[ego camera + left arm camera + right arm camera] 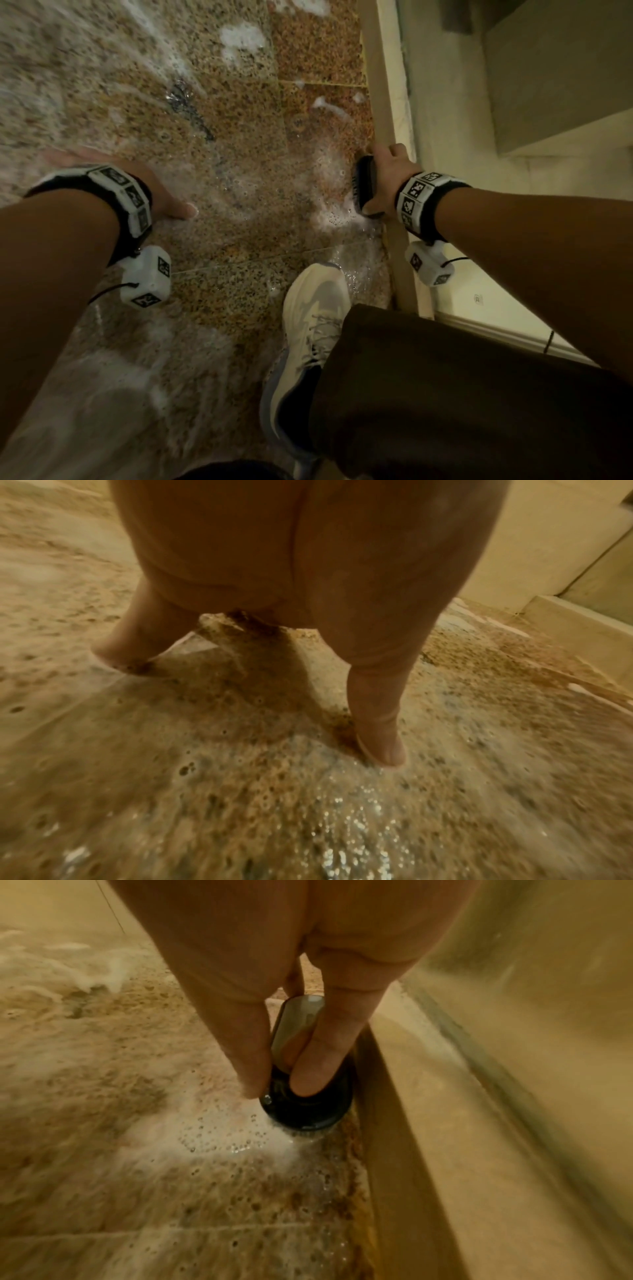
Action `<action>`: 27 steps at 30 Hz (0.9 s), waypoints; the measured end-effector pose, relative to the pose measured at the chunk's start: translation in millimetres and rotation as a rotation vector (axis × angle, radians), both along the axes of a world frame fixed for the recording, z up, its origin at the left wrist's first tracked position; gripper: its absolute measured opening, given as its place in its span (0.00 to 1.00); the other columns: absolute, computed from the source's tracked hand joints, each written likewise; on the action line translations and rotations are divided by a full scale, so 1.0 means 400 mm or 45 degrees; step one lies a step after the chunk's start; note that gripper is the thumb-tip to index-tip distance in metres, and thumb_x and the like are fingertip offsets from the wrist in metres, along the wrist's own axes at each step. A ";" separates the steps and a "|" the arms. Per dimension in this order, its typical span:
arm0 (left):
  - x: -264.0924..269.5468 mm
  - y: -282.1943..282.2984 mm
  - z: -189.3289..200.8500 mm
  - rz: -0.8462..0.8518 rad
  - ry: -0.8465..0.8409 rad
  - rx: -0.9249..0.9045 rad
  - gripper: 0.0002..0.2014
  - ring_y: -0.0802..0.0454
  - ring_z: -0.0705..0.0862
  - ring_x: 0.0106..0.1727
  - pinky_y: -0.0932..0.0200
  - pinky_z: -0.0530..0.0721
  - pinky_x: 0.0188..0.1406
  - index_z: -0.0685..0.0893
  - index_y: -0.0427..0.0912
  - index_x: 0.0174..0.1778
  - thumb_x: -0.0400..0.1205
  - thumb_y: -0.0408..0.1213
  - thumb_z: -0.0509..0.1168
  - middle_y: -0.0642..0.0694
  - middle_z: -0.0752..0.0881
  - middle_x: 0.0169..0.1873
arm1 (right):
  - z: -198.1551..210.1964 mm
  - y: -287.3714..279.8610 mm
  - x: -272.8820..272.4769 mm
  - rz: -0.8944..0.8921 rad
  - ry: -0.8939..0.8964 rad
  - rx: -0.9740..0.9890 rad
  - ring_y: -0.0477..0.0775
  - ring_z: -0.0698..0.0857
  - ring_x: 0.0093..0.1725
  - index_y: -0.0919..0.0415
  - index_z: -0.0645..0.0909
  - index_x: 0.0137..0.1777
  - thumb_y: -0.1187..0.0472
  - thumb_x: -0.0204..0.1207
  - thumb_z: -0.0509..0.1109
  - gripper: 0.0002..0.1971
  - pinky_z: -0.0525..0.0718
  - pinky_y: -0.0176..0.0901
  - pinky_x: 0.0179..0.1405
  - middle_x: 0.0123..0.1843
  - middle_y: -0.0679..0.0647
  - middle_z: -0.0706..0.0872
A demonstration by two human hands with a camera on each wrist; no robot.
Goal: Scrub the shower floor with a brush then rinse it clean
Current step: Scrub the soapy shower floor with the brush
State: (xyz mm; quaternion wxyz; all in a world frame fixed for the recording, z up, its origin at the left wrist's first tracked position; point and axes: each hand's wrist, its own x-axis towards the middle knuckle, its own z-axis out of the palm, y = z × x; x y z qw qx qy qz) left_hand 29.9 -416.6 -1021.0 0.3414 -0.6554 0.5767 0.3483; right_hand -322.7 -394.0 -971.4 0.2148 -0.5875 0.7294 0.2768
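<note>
Head view: my right hand clamps the brush on the shower floor, far right, against the curb; I would work outward into the foam.
Left wrist view: left hand spread flat, fingers bracing on wet stone, holding nothing.
Right wrist view: bristles down beside the curb; I would press evenly along the stained seam.

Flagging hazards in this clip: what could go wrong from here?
The left hand presses on the soapy floor; it could slip. The shoe stands in suds too. The right hand holds the brush tight against the curb, so knuckles may scrape it.
</note>
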 end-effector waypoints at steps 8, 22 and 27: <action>0.000 -0.004 -0.008 -0.060 -0.056 0.012 0.38 0.43 0.81 0.36 0.52 0.80 0.41 0.80 0.34 0.39 0.71 0.74 0.69 0.39 0.83 0.34 | -0.010 0.014 -0.018 0.372 0.138 0.190 0.71 0.84 0.65 0.56 0.35 0.90 0.62 0.69 0.84 0.65 0.86 0.56 0.61 0.89 0.61 0.46; -0.003 -0.001 0.010 -0.085 -0.042 0.059 0.36 0.45 0.79 0.34 0.55 0.75 0.35 0.82 0.35 0.39 0.75 0.72 0.65 0.40 0.82 0.32 | 0.005 0.087 0.022 0.356 0.224 0.262 0.68 0.76 0.67 0.70 0.55 0.83 0.55 0.85 0.68 0.35 0.86 0.58 0.59 0.77 0.69 0.60; 0.002 0.004 0.002 -0.071 -0.049 0.043 0.37 0.43 0.80 0.37 0.52 0.77 0.40 0.82 0.34 0.39 0.74 0.73 0.66 0.39 0.84 0.35 | 0.013 0.017 0.026 0.345 0.230 0.101 0.63 0.78 0.55 0.66 0.59 0.81 0.55 0.82 0.72 0.35 0.81 0.51 0.49 0.76 0.68 0.62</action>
